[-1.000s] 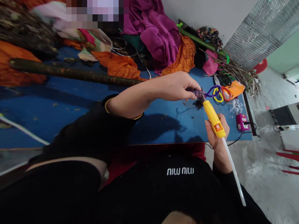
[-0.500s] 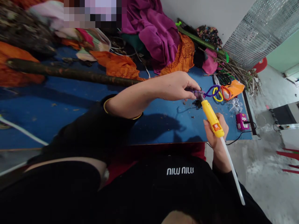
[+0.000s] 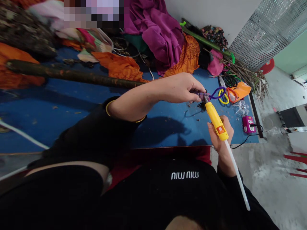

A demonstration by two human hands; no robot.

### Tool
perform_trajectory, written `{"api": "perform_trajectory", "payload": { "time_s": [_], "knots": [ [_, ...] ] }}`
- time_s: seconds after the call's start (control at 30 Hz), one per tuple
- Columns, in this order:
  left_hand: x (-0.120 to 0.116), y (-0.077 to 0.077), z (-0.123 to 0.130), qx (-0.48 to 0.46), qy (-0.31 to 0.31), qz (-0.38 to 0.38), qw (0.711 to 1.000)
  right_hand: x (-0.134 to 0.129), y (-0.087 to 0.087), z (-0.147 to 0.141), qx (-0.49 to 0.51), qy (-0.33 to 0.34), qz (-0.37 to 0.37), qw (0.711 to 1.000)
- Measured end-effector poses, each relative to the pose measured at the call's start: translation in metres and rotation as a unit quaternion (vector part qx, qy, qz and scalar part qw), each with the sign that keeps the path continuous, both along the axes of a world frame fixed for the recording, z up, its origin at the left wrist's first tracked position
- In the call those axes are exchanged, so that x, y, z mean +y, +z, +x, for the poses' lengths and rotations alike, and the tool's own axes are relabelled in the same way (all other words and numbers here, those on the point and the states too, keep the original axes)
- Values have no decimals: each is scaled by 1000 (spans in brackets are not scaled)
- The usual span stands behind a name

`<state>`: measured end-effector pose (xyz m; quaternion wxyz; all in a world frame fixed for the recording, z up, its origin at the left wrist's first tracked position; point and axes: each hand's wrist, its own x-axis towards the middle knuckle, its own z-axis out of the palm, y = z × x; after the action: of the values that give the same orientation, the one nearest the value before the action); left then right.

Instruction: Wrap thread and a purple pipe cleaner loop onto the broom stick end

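Right grip (image 3: pixel 217 141) clasps a yellow glue gun (image 3: pixel 214 116). Left grip (image 3: pixel 182 88) pinches a purplish piece (image 3: pixel 203 95) by the gun's nozzle (image 3: pixel 206 99).

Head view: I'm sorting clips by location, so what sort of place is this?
Probably a craft workspace, judging by the yellow plastic glue gun, the bundle of thin brown twigs and the crumpled purple cloth.

Hands, two: one left hand (image 3: pixel 183 90), one right hand (image 3: pixel 216 142). Implements: one yellow glue gun (image 3: pixel 214 115), one white glue stick (image 3: pixel 237 177). Small items: one purplish wrapped piece (image 3: pixel 202 95), one violet loop (image 3: pixel 218 98), one yellow loop (image 3: pixel 224 103), one red loop (image 3: pixel 228 95), one magenta box (image 3: pixel 247 124). Remainder: at least three orange cloths (image 3: pixel 126 67), one thick branch (image 3: pixel 79 76), one twig bundle (image 3: pixel 250 75), one blue tabletop (image 3: pixel 165 127).
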<state>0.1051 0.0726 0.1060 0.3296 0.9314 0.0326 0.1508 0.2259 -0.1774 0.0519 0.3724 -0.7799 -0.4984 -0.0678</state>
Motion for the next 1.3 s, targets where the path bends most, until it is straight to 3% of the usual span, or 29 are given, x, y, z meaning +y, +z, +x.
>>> {"api": "perform_trajectory", "payload": {
  "time_s": [0.23, 0.57, 0.77, 1.03, 1.2, 1.3],
  "knots": [
    [-3, 4, 0, 32, -12, -9, 999, -2, 6, -13, 40, -54, -4, 998],
    [-1, 12, -2, 55, -29, -20, 998, -19, 3, 4, 70, -17, -25, 997],
    [-3, 15, -2, 65, -39, -25, 997, -12, 3, -1, 64, -27, -9, 998],
    [-3, 13, -4, 21, -2, -3, 1000, -21, -1, 8, 81, -23, 14, 996],
    [-6, 8, -2, -27, 53, 27, 998, -26, -10, 15, 185, -3, 55, 981],
    [-6, 10, -4, -14, 45, 23, 999, -23, -14, 17, 229, 13, 53, 972]
  ]
}}
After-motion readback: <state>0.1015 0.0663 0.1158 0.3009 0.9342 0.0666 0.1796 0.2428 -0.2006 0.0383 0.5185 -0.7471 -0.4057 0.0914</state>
